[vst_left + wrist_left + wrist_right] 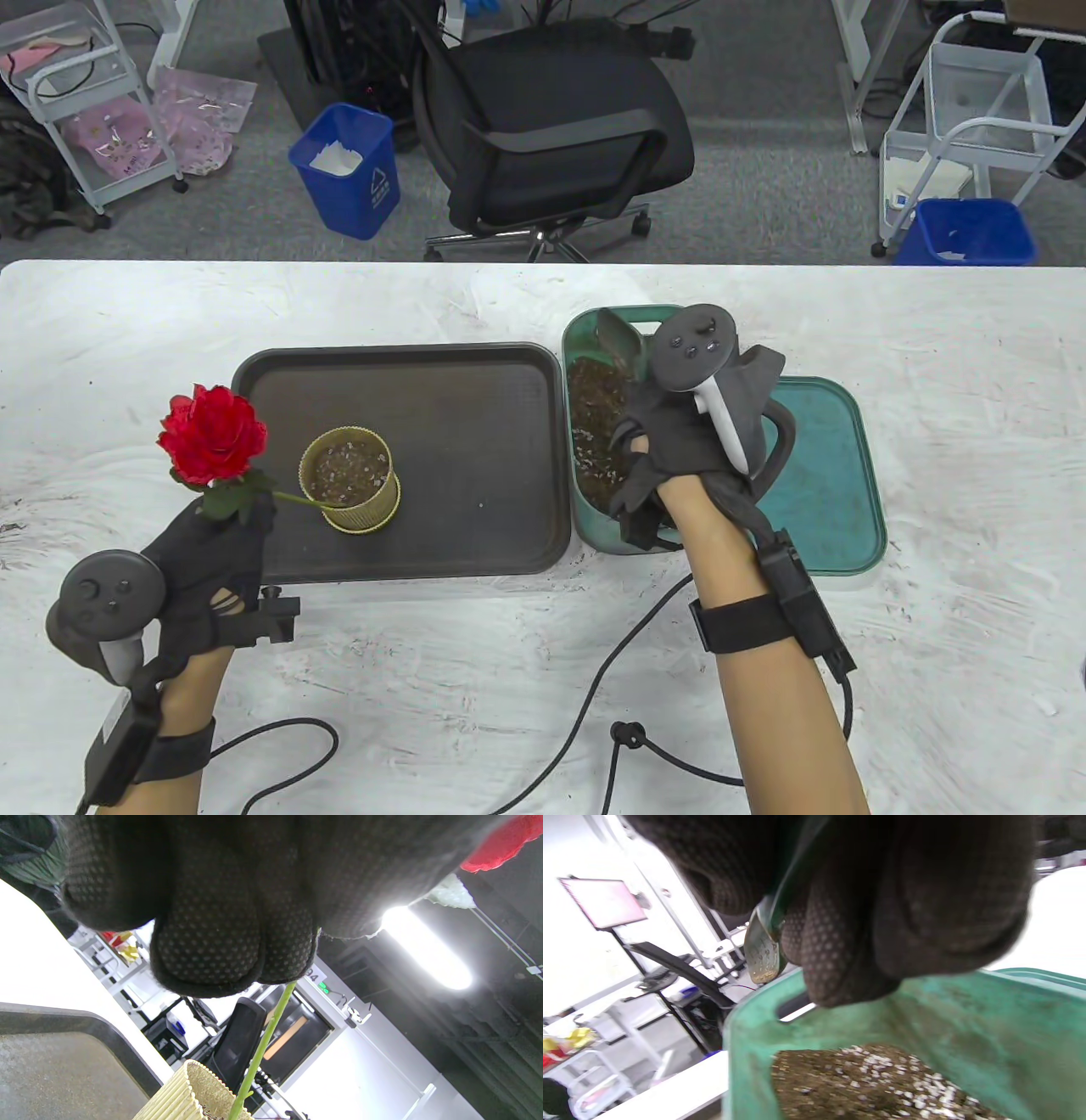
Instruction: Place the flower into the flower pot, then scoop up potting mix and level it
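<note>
Table view: my left hand [208, 543] pinches the rose [212, 435], stem slanting right into the ribbed pot [350, 480]. My right hand [679, 424], right of the pot, grips the trowel [622, 338] over the soil bin [585, 335].

Table view looks steeply down; both wrist views, seemingly tilted, peer upward close under fingers [212, 955].

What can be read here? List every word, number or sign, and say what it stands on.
"94", partly hidden, so uncertain: white tag on the grey cabinet behind.
White sign with lettering too small to read: blue bin.
Print too blurred to read: pink bags on the floor.
</note>
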A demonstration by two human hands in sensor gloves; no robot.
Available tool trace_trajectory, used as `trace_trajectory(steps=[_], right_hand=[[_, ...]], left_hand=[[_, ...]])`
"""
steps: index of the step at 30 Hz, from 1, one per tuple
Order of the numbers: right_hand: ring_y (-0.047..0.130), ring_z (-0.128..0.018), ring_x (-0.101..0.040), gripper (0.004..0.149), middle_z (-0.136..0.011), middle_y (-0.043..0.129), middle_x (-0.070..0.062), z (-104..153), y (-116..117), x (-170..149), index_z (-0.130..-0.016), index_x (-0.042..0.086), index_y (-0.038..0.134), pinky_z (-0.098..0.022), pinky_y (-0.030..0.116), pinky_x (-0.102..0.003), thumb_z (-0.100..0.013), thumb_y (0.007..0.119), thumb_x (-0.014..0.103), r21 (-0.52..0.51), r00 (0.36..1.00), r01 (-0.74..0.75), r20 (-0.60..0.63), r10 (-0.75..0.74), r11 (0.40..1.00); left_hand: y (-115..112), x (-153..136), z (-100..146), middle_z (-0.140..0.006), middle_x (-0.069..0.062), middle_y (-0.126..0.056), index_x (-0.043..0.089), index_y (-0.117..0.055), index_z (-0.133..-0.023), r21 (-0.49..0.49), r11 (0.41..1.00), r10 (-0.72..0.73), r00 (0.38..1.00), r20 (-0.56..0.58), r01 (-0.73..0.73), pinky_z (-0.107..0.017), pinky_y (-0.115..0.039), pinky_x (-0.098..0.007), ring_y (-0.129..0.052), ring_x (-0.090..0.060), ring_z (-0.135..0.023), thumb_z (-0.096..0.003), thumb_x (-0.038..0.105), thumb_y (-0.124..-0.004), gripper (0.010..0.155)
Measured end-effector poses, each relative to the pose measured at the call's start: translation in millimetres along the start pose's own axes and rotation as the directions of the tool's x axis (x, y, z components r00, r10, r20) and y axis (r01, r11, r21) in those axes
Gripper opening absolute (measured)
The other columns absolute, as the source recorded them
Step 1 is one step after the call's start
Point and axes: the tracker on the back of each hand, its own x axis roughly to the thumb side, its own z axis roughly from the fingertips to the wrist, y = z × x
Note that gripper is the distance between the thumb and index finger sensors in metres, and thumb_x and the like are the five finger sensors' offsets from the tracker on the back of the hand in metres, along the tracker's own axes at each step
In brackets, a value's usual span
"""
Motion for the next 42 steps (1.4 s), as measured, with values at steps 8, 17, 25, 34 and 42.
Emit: trace_trajectory(steps=[8, 17, 25, 34, 42], right_hand=[[0.109, -0.028, -0.030, 0.054, -0.064, 0.099, -0.018, -48, 32, -28, -0.088, 0.002, 0.074, -0.014, 0.097, -0.039, -0.042, 0.081, 0.030, 0.171, 0.983, -0.006, -0.179, 0.037, 0.985], [0.108, -0.031, -0.031, 0.054, -0.067, 0.098, -0.017, -78, 71, -25, -0.089, 0.004, 0.073, -0.017, 0.096, -0.040, -0.043, 0.080, 0.030, 0.296, 0.968, -0.084, -0.202, 0.149, 0.951], [0.108, -0.032, -0.032, 0.054, -0.066, 0.098, -0.018, -94, 88, -30, -0.088, 0.001, 0.071, -0.017, 0.095, -0.042, -0.042, 0.078, 0.029, 0.418, 0.969, 0.096, -0.248, 0.012, 0.904], [0.108, -0.034, -0.032, 0.054, -0.068, 0.097, -0.016, -98, 98, -37, -0.089, 0.002, 0.070, -0.019, 0.095, -0.042, -0.042, 0.076, 0.028, 0.509, 0.942, 0.292, -0.302, -0.150, 0.810], [0.108, -0.033, -0.030, 0.054, -0.067, 0.096, -0.016, -84, 89, -45, -0.089, 0.002, 0.069, -0.018, 0.095, -0.040, -0.042, 0.073, 0.028, 0.517, 0.912, 0.389, -0.332, -0.241, 0.763]], left_hand=[[0, -1, -1, -0.058, 0.004, -0.107, 0.021, -0.099, -0.074, -0.002, 1.000, 0.004, 1.000, -0.003, -0.004, -0.034, -0.096, -0.036, -0.116, -0.020, -0.035, -0.0417, 0.047, -0.093, 0.042], [1, -1, -1, -0.058, 0.004, -0.107, 0.021, -0.099, -0.075, 0.003, 1.000, 0.006, 1.000, -0.020, -0.006, -0.034, -0.096, -0.036, -0.116, -0.020, -0.035, -0.0416, 0.047, -0.093, 0.043], [1, -2, -1, -0.058, 0.004, -0.107, 0.021, -0.099, -0.074, 0.009, 1.000, -0.002, 1.000, -0.021, 0.002, -0.034, -0.096, -0.036, -0.116, -0.020, -0.035, -0.0415, 0.047, -0.093, 0.042], [2, -3, -2, -0.057, 0.004, -0.107, 0.020, -0.099, -0.074, 0.005, 1.000, 0.000, 1.000, -0.021, 0.000, -0.034, -0.096, -0.036, -0.116, -0.020, -0.035, -0.0413, 0.047, -0.093, 0.042], [1, -3, -2, -0.057, 0.004, -0.107, 0.021, -0.099, -0.074, 0.004, 1.000, 0.001, 1.000, -0.017, -0.001, -0.034, -0.096, -0.036, -0.116, -0.019, -0.035, -0.0413, 0.047, -0.093, 0.042]])
